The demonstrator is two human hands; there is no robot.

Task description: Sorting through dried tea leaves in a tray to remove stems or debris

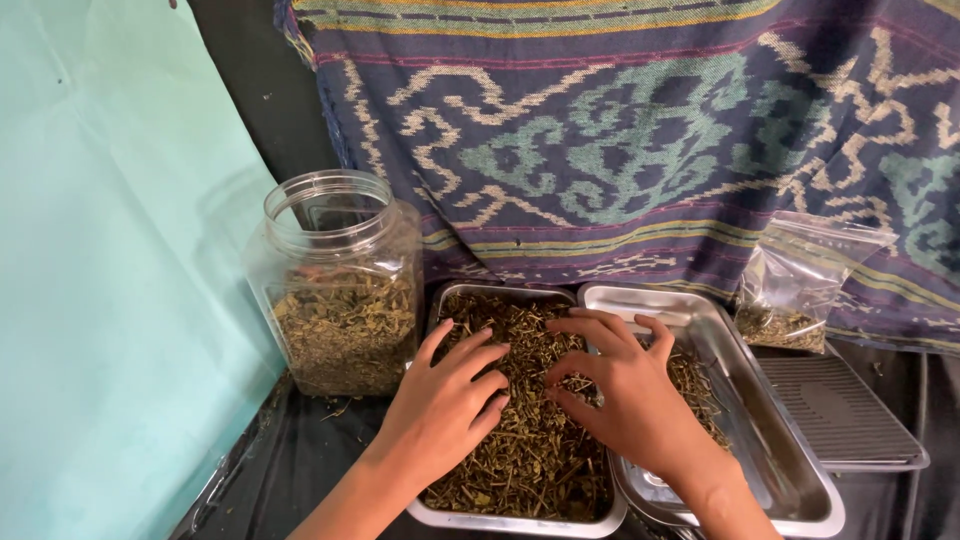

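I am sifting dried herbs [520, 450] in the steel tray [520, 522]: left hand [445, 410] spread wide, right hand [620, 390] clawing narrowly at twelve o'clock; next calls for gathering a pinch.

The dried herbs [525, 440] are lying as a loose heap of thin brown-green stems and crumbled leaves, and they are filling the left tray [470, 516], a shallow steel pan with a bright rim. This tray is sitting flat on the dark surface, just beside the second steel tray [770, 440] on its right, and its right edge is overlapping that one. A smaller part of the herbs is lying in the second tray, near its left side.
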